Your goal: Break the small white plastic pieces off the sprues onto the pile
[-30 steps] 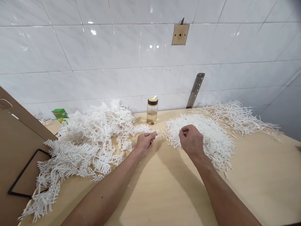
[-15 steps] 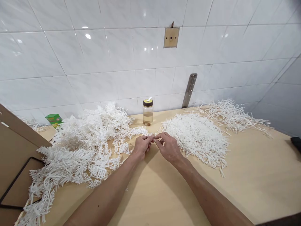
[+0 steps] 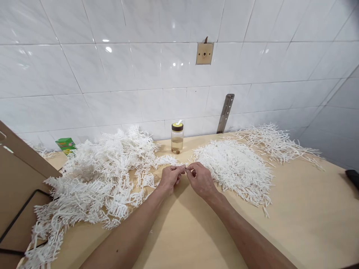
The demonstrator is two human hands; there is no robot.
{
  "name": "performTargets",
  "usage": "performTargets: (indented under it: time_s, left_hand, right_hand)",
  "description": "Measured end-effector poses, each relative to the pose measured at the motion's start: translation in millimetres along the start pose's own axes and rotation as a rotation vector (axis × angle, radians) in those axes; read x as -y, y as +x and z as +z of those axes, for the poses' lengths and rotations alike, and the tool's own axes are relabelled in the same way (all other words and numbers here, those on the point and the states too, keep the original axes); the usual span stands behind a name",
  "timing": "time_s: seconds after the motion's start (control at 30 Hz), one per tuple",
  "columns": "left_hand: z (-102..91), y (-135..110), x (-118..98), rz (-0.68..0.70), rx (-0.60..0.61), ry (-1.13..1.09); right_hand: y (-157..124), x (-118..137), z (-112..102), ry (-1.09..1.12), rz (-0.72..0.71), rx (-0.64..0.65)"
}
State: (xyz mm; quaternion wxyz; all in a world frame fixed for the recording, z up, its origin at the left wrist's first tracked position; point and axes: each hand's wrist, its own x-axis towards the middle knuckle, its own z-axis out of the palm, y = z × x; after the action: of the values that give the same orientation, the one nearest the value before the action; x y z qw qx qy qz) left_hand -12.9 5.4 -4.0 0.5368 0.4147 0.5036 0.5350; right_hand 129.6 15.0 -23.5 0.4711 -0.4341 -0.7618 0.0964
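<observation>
My left hand (image 3: pixel 170 176) and my right hand (image 3: pixel 201 180) meet fingertip to fingertip over the wooden table (image 3: pixel 294 220), both pinched on a small white plastic piece (image 3: pixel 186 169). To the left lies a big tangled heap of white branched plastic frames (image 3: pixel 103 175). Just right of my hands is a flatter pile of short white plastic sticks (image 3: pixel 234 166). A third, looser scatter of white sticks (image 3: pixel 276 144) lies at the back right by the wall.
A small jar with a dark lid (image 3: pixel 177 138) stands at the back between the piles. A green carton (image 3: pixel 66 145) sits by the tiled wall. A brown cardboard box (image 3: pixel 17 179) fills the left edge. A dark object (image 3: pixel 352 175) lies at the far right.
My right hand left the stick pile and came left to meet my left hand; both now pinch the same white piece. The view shifted slightly.
</observation>
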Motion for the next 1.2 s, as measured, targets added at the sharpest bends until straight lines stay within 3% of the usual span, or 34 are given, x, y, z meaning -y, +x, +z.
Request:
performTargets:
  time_s: [0.27, 0.7, 0.97, 1.1, 1.2]
  left_hand:
    - [3.0, -0.7, 4.2, 0.027, -0.011, 0.104]
    - [0.5, -0.8, -1.3, -0.020, -0.014, 0.030]
    - [1.4, 3.2, 9.5, 0.034, 0.052, 0.093]
    - [-3.4, 13.3, 14.2, 0.034, -0.098, -0.003]
    - [-7.3, 16.4, 13.1, 0.011, -0.046, -0.138]
  right_hand:
    - [-2.0, -1.9, 3.6, -0.114, 0.056, 0.081]
    - [-2.5, 0.4, 0.8, -0.083, -0.024, 0.080]
    - [-3.4, 2.0, 4.3, -0.142, -0.021, 0.127]
    - [-9.2, 19.6, 9.0, -0.121, -0.107, 0.219]
    - [-8.5, 25.9, 6.4, -0.047, -0.117, 0.204]
